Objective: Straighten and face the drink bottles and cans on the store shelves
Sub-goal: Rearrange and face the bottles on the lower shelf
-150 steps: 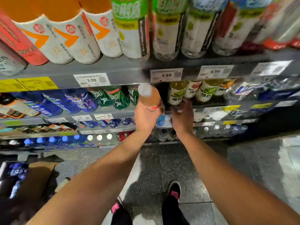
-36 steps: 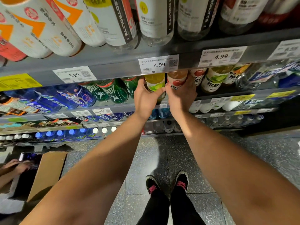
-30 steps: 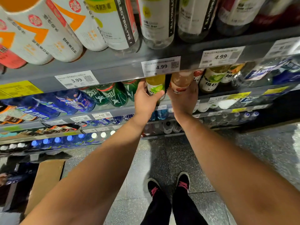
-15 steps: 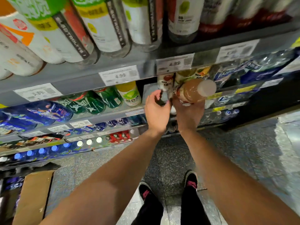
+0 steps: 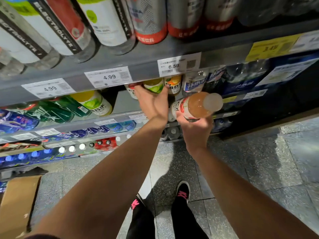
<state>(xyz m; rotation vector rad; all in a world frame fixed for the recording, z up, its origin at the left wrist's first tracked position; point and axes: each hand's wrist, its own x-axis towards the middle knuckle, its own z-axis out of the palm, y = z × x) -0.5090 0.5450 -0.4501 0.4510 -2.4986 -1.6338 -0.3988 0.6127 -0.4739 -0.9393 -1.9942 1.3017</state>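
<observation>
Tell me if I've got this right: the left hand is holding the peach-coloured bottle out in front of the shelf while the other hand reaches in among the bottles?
Not quite. The head view shows the right hand holding the peach-coloured bottle; the left hand reaches in among the shelf bottles.

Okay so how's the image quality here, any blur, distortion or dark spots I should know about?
Head view: wide-angle distortion bows the grey shelf edge and splays the upper bottles; the 6.59 price tag and yellow tag are smeared by blur; the shelves at right fall into deep shadow; the peach bottle in the right hand and the left hand read clearly.
</observation>
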